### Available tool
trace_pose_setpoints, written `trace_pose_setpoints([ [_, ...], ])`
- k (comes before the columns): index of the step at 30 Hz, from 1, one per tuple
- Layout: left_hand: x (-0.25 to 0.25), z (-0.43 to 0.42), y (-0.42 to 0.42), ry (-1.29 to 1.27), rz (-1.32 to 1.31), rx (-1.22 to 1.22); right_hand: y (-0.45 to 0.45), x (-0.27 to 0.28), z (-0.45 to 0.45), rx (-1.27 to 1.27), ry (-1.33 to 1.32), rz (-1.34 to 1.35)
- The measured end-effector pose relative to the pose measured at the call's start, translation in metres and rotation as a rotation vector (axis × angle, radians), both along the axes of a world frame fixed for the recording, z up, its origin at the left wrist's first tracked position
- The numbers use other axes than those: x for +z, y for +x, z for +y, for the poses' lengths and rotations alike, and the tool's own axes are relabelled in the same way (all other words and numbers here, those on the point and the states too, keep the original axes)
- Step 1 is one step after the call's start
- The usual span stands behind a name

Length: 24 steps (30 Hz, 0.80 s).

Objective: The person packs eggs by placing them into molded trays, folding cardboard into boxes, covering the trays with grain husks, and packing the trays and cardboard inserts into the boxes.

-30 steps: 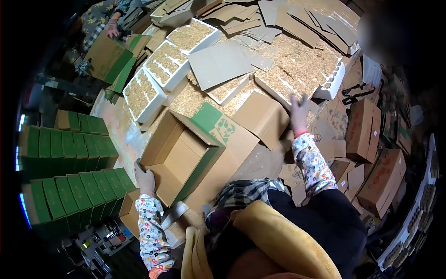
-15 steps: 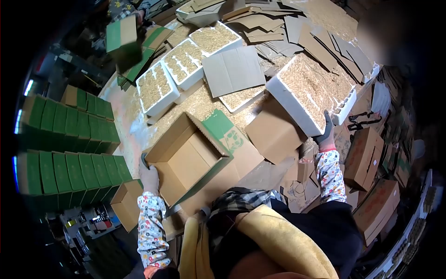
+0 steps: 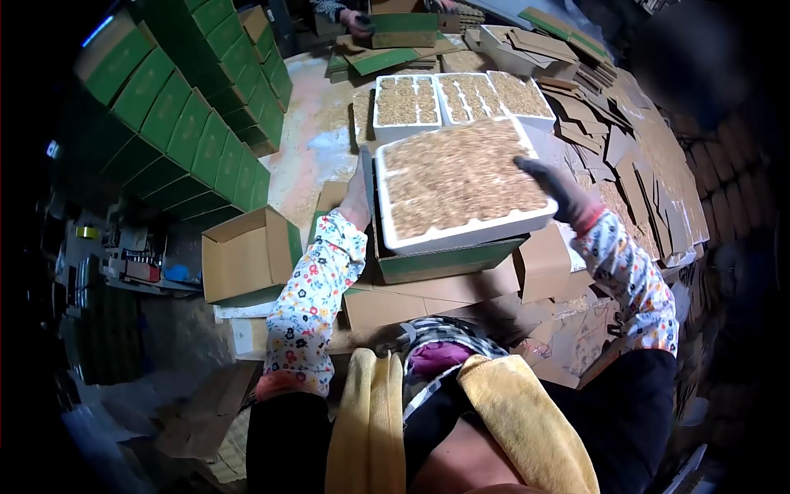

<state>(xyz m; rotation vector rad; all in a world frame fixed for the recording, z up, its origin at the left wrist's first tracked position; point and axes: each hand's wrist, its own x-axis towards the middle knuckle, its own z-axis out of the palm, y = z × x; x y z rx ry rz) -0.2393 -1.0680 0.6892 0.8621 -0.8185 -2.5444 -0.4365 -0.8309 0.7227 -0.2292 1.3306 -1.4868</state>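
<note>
A white foam tray (image 3: 461, 185) full of tan shavings sits tilted over the open top of a green and brown carton (image 3: 448, 263), its right side higher. My right hand (image 3: 559, 188) grips the tray's right edge, fingers over the rim. Along the carton's left wall, my left hand (image 3: 359, 191) lies upright with its fingers stretched, palm against the side. Flat cardboard (image 3: 387, 309) lies under the carton. The inside of the carton is hidden by the tray.
Several green cartons (image 3: 177, 123) are stacked at left. An open empty carton (image 3: 247, 253) stands nearer. Behind are filled foam trays (image 3: 407, 100). Cardboard pieces (image 3: 642, 198) lie at right. Across the table, a co-worker's hand (image 3: 356, 22) touches a green carton (image 3: 403, 30).
My right hand has brought the foam tray leftward from the right side onto the carton. My left hand now lies flat along the carton's side. The view has turned.
</note>
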Motion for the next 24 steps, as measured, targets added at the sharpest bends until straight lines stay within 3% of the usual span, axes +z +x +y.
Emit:
trace_pose_setpoints([
  [2, -0.063, -0.046, 0.008, -1.184, 0.133, -0.178, 0.018, -0.047, -0.026, 0.054, -0.038, -0.012],
  [4, -0.077, -0.047, 0.018, -0.851, -0.028, -0.163, 0.045, -0.065, -0.038, 0.045, 0.304, 0.564],
  [6, -0.113, -0.058, 0.022, -0.673, -0.101, -0.067, 0.056, -0.127, -0.026, -0.134, 0.18, 1.431],
  [8, -0.128, -0.061, 0.017, -0.85, -0.36, -0.035, 0.063, -0.099, 0.003, -0.397, -0.146, 1.195],
  [10, -0.127, -0.06, 0.014, -1.006, -0.526, -0.122, 0.036, -0.09, 0.054, -0.573, -0.115, 1.498],
  [12, -0.147, -0.071, 0.009, -1.236, -0.481, -0.058, -0.013, -0.152, 0.116, -0.838, 0.454, 1.5],
  [13, -0.14, -0.065, 0.003, -1.242, -0.478, -0.074, -0.036, -0.206, 0.148, -0.841, 0.779, 1.374],
  [14, -0.128, -0.056, 0.0, -1.248, -0.487, -0.089, -0.049, -0.256, 0.185, -0.647, 1.021, 1.159],
  [15, -0.119, -0.053, 0.007, -1.258, -0.499, -0.102, -0.064, -0.33, 0.234, -0.51, 0.835, 0.777],
  [17, -0.123, -0.052, 0.01, -1.134, -0.462, -0.064, -0.07, -0.368, 0.253, -0.288, 0.812, 0.948],
  [18, -0.134, -0.055, 0.007, -1.281, -0.669, 0.008, -0.067, -0.303, 0.23, -0.269, 0.704, 0.814],
  [19, -0.101, -0.037, 0.004, -1.184, -0.736, -0.08, -0.069, -0.267, 0.212, -0.323, 0.436, 0.633],
  [20, -0.112, -0.045, 0.009, -1.352, -0.675, -0.077, -0.075, -0.228, 0.194, -0.252, 0.331, 0.65],
  [21, -0.119, -0.05, 0.007, -1.283, -0.715, -0.093, -0.069, -0.166, 0.168, -0.079, 0.498, 1.193],
  [22, -0.122, -0.052, 0.005, -1.212, -0.711, -0.095, -0.058, -0.102, 0.139, -0.021, 0.379, 1.629],
  [23, -0.128, -0.059, 0.004, -1.238, -0.701, -0.08, -0.046, -0.048, 0.111, 0.013, 0.463, 1.659],
  [24, -0.134, -0.061, 0.004, -1.265, -0.685, -0.069, -0.032, 0.004, 0.085, -0.037, 0.2, 1.624],
])
